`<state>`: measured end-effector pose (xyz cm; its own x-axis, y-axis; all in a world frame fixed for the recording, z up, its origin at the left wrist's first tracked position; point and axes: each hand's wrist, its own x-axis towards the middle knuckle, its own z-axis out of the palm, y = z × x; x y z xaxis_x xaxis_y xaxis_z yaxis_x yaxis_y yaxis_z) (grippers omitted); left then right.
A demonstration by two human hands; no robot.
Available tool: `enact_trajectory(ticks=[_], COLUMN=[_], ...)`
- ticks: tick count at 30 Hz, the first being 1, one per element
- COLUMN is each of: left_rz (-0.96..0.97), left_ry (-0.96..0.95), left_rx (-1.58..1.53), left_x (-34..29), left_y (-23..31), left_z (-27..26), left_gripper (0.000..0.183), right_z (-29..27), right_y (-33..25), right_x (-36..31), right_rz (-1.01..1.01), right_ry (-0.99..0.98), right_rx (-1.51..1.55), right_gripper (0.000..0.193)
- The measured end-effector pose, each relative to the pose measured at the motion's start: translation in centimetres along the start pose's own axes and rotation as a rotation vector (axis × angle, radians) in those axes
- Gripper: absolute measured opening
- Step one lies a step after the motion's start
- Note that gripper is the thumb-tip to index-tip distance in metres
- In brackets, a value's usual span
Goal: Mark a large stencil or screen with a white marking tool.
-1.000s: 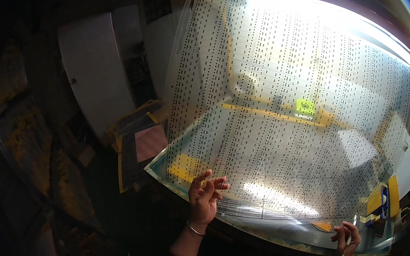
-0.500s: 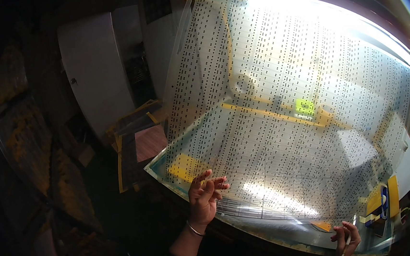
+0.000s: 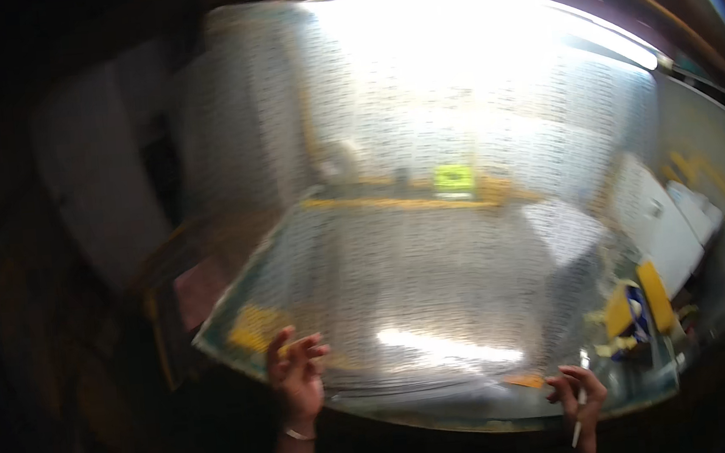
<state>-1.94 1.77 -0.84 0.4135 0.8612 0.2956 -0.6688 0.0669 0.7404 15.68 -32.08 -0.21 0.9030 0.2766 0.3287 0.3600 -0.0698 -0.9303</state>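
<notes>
Now, sheet: clear, dark-marked and blurred; it spans the view of the surface (image 3: pixel 445 413), from near the front edge up to the lamp (image 3: pixel 621 46); whether it lies on the surface cannot be told. Sheet's middle is here (image 3: pixel 433 255).
Left hand: at the surface's front edge (image 3: pixel 296 381), toward the left corner, fingers raised and loosely bent; whether they pinch the sheet, I cannot tell.
Right hand: at the front edge (image 3: pixel 582 392), toward the right corner, fingers curled round a stick.
Stick: thin, white (image 3: pixel 577 433), slanting down out of the grasp.
Orange piece: by the front edge (image 3: pixel 524 381), just beside the right fingertips.
Yellow patch: near the left corner (image 3: pixel 260 326), just beside the left fingers.
Yellow strip: along the surface's back edge (image 3: pixel 403 204).
Green block: just behind that strip (image 3: pixel 454 178).
Yellow block: near the right edge (image 3: pixel 656 297).
</notes>
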Motion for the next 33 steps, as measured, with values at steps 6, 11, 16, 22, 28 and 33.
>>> enact_trajectory(ticks=[6,11,16,22,28,33], left_rz=[0.057,0.044,0.078,0.090,0.096,0.086], left_ry=[0.016,0.078,-0.131,-0.140,-0.139,-0.156], left_rx=[-0.058,0.009,-0.150,-0.120,-0.123,-0.133], left_x=[0.2,0.4,0.7,0.9,0.8,0.7], left_y=[-0.3,-0.7,-0.4,-0.8,-0.6,-0.5], left_z=[-1.7,-1.1,-1.1,-1.9,-1.7,-1.5], left_gripper=[0.034,0.038,0.030,0.029,0.029,0.029], right_z=[0.5,0.1,-0.2,-0.1,-0.1,-0.1], right_y=[-0.7,-0.2,-0.2,-0.2,-0.4,-0.1], right_x=[0.2,-0.2,-0.1,0.0,0.0,-0.1], right_rz=[0.085,0.083,0.038,0.024,0.017,0.016], right_ry=[-0.030,-0.033,-0.034,-0.035,-0.033,-0.032], right_rx=[0.091,0.157,0.141,0.131,0.127,0.133], right_gripper=[0.017,0.020,0.020,0.020,0.020,0.020])
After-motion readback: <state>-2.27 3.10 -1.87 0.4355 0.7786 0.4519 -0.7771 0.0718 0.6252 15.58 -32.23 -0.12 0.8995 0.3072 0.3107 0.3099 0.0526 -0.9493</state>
